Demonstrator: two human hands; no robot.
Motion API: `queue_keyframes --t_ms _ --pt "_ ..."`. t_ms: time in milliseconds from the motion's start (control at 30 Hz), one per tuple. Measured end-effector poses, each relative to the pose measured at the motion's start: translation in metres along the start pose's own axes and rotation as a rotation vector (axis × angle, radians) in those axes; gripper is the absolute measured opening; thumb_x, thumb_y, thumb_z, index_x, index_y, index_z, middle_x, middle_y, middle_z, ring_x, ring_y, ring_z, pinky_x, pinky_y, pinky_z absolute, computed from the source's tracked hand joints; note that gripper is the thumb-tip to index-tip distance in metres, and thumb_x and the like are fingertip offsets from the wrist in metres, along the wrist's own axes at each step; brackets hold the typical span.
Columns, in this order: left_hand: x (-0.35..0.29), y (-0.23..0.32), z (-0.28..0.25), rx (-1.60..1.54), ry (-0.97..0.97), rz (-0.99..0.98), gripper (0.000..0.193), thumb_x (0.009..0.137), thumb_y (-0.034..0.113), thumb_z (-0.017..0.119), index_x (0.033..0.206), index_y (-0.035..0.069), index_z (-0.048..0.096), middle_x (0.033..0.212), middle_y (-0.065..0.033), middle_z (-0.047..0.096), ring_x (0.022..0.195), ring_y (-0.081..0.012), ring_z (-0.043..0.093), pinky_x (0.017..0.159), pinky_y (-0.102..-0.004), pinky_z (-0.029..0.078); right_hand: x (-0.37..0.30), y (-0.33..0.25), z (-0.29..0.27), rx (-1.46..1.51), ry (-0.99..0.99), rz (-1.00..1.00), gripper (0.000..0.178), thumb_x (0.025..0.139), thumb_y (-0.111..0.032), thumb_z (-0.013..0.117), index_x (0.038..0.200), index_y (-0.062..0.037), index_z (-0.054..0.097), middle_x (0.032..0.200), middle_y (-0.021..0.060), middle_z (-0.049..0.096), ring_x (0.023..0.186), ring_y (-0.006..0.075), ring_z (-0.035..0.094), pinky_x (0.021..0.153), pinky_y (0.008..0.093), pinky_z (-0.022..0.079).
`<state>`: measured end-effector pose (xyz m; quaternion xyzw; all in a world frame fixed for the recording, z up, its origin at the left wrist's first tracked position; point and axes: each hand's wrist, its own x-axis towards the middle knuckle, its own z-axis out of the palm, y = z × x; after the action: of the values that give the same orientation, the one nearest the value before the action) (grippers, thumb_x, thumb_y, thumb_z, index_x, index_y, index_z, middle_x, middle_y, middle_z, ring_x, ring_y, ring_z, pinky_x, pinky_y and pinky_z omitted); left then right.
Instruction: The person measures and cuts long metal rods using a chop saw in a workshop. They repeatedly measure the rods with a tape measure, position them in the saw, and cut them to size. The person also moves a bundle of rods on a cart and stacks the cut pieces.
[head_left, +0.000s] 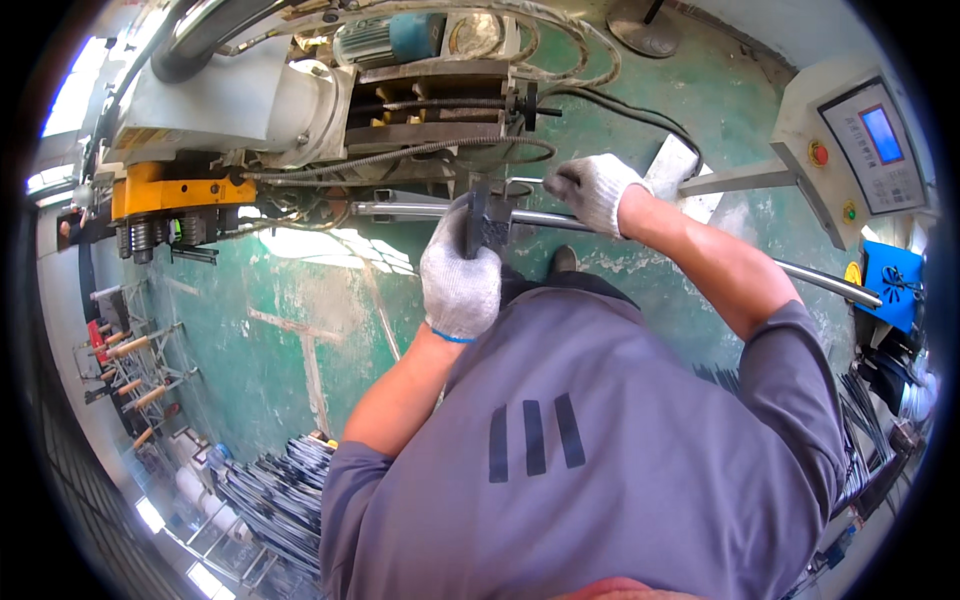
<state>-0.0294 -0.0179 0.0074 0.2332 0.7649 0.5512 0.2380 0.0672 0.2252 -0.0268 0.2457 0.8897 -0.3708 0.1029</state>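
My left hand (461, 278), in a white knit glove with a blue cuff edge, is closed around a dark metal block (494, 222). That block sits on a long shiny metal tube (548, 219), which runs crosswise in front of me from the machine and passes below my right forearm. Also gloved, my right hand (597, 192) is closed just above the tube, to the right of the block. A thin metal rod (524, 180) reaches from the block toward its curled fingers; the grip itself is partly hidden.
A machine with a yellow head (180, 192) and a blue motor (412, 38) stands ahead and left. A control panel (822, 150) on an arm is at right. Cables (640, 120) lie on the green floor (340, 290). Metal rods (275, 500) are stacked at lower left.
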Motion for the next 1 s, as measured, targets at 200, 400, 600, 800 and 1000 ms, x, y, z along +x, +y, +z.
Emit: queue_keyframes --t_ms 200,400,600,800,1000 --pt "0.005 -0.008 -0.004 0.025 -0.017 0.113 0.044 0.093 -0.012 0.063 0.137 -0.009 0.072 0.129 -0.0237 0.077 0.12 -0.034 0.077 0.11 -0.0395 0.058 -0.033 -0.062 -0.022 -0.343 -0.147 0.163 0.03 0.11 -0.029 0.068 0.12 -0.004 0.081 0.108 0.0264 0.082 0.103 0.0478 0.08 0.089 0.0547 0.063" --pt "-0.017 -0.038 -0.019 0.495 -0.169 0.365 0.036 0.092 -0.005 0.07 0.127 -0.005 0.075 0.122 -0.0237 0.08 0.114 -0.0408 0.079 0.105 -0.0445 0.06 -0.103 -0.19 -0.059 0.1 -0.273 -0.878 0.037 0.104 -0.024 0.074 0.133 0.0002 0.076 0.119 0.0277 0.081 0.106 0.0423 0.082 0.095 0.0489 0.064" --pt "0.025 -0.017 -0.004 -0.071 -0.064 0.138 0.049 0.094 -0.01 0.064 0.142 -0.005 0.07 0.127 -0.0151 0.081 0.116 -0.0239 0.076 0.107 -0.0352 0.058 -0.037 -0.109 -0.093 -0.116 0.17 -0.095 0.025 0.106 -0.024 0.073 0.122 -0.0067 0.083 0.116 0.025 0.082 0.106 0.0453 0.08 0.095 0.052 0.063" --pt "0.007 -0.016 -0.009 -0.013 -0.069 0.116 0.048 0.092 -0.01 0.065 0.14 -0.008 0.071 0.133 -0.0229 0.077 0.122 -0.0343 0.076 0.109 -0.0384 0.058 -0.043 -0.006 0.013 -0.111 0.125 0.053 0.039 0.113 -0.042 0.067 0.117 -0.0061 0.082 0.105 0.0269 0.079 0.105 0.0483 0.077 0.093 0.0564 0.06" --pt "-0.002 -0.001 -0.009 -0.119 -0.021 -0.176 0.052 0.095 -0.011 0.063 0.147 -0.008 0.066 0.132 -0.0152 0.078 0.118 -0.0227 0.076 0.106 -0.0356 0.059 -0.095 0.059 -0.013 -0.219 0.265 0.355 0.044 0.112 -0.05 0.066 0.103 -0.0093 0.081 0.094 0.0237 0.08 0.095 0.0479 0.078 0.086 0.0575 0.061"
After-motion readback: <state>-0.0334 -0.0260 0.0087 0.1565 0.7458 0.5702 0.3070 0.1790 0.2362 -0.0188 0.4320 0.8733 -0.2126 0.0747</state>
